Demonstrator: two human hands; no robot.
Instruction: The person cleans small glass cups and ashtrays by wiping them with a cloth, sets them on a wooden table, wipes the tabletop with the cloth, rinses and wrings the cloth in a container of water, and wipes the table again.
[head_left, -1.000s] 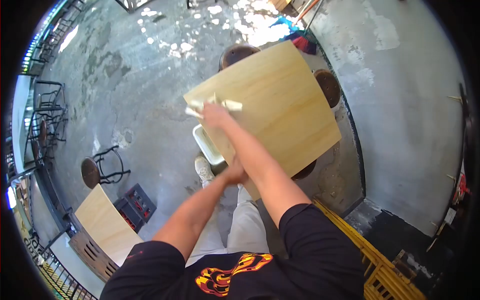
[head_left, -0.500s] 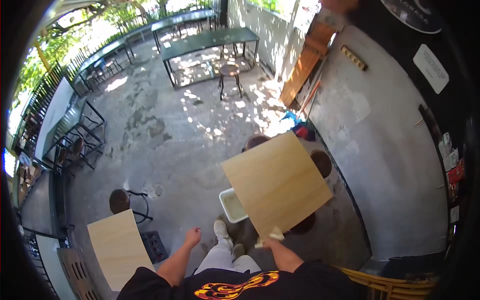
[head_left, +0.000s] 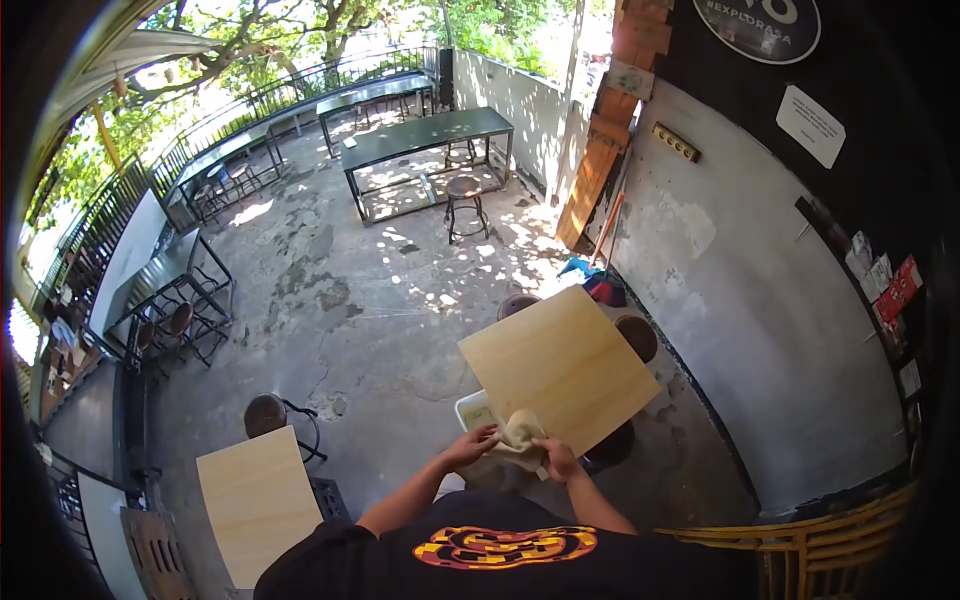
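Note:
A crumpled cream cloth [head_left: 522, 436] is between my two hands, by the near left edge of a light plywood board [head_left: 560, 370]. My right hand [head_left: 558, 459] is closed on the cloth's right side. On its left side, my left hand [head_left: 474, 444] touches the cloth with fingers curled; its grip is too small to make out fully. The board rests over several round stools, one [head_left: 636, 339] showing at its right. Partly behind the cloth and my left hand is a white tub [head_left: 474, 408].
A second board [head_left: 258, 508] lies lower left, beside a stool [head_left: 265, 414] and a dark toolbox [head_left: 329, 498]. Yellow rattan furniture [head_left: 800, 535] stands lower right. A wall [head_left: 690, 290] runs along the right. Farther off stand a green table [head_left: 430, 136] and a stool [head_left: 464, 188].
The view has tilted up toward the far tables. My right hand and the cloth have left the board's top and come back near my body, and my left hand has come to the cloth.

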